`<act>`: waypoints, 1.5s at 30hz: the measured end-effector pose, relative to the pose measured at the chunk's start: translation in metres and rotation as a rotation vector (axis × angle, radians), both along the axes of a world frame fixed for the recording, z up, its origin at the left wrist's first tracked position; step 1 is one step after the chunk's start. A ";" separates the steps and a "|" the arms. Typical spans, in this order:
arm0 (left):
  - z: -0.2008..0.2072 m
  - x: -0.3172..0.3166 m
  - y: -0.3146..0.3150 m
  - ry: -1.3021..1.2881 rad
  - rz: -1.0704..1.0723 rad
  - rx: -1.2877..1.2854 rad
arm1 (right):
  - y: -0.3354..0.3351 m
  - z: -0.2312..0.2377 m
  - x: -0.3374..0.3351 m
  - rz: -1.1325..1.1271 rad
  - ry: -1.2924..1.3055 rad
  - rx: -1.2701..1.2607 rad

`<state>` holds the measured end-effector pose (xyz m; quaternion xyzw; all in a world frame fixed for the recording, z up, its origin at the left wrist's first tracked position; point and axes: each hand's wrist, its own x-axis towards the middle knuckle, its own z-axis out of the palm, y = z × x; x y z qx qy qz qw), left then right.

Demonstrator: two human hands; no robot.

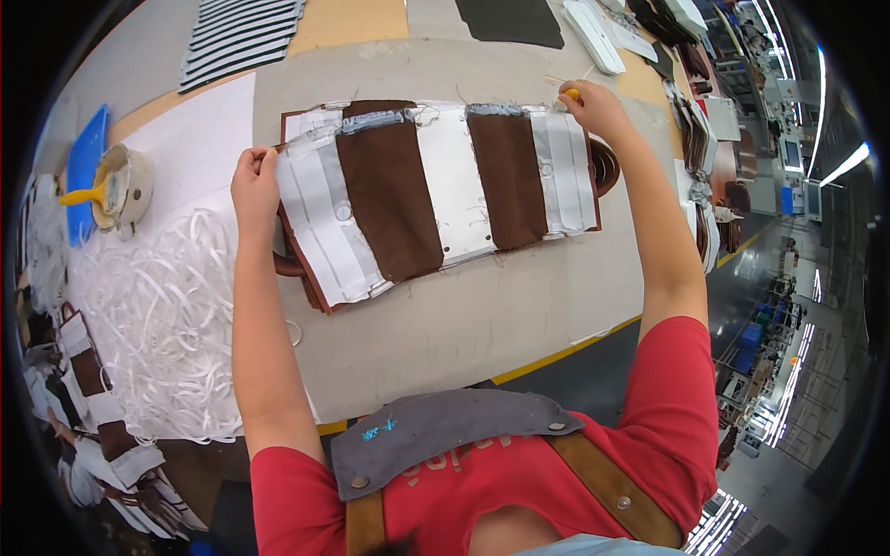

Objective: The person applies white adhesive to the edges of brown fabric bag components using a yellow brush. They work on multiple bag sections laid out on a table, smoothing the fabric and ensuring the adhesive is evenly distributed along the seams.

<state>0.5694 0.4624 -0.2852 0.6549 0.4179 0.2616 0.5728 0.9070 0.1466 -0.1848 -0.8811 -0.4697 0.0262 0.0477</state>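
Observation:
A stack of flat bag panels (451, 181) lies on the table in front of me, with brown cloth strips, white backing and reddish-brown edges. Grey-white smears run along the far edge of both brown strips. My left hand (255, 185) pinches the stack's far left corner between thumb and fingers. At the far right corner, my right hand (596, 109) is closed around a small yellow-handled tool (572, 94), mostly hidden by the fingers; its pale end is near the panel edge. Brown handle loops (604, 168) stick out from the stack's sides.
To the left stand a pale pot (137, 193) with a yellow-handled brush (83, 195) and a blue tray (88, 165). A heap of white strips (167, 324) spreads nearer me. Striped pieces (239, 42) and a dark sheet (512, 20) lie at the back.

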 end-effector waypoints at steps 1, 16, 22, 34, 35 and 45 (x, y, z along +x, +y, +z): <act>0.001 0.000 0.000 -0.001 0.001 -0.008 | -0.003 0.000 0.001 -0.022 -0.010 0.040; -0.001 -0.001 0.001 0.003 -0.013 -0.034 | -0.020 0.000 0.000 0.023 -0.040 0.091; -0.005 -0.002 0.003 -0.018 -0.007 -0.008 | -0.010 0.017 -0.005 -0.157 0.075 0.251; 0.032 -0.026 -0.010 0.136 0.022 0.538 | -0.023 0.036 -0.042 -0.228 0.575 0.786; 0.041 -0.035 -0.019 0.097 0.033 0.609 | -0.026 0.039 -0.058 -0.221 0.625 0.779; 0.016 -0.135 -0.168 0.125 0.229 0.117 | -0.045 0.005 -0.192 -0.151 1.129 0.441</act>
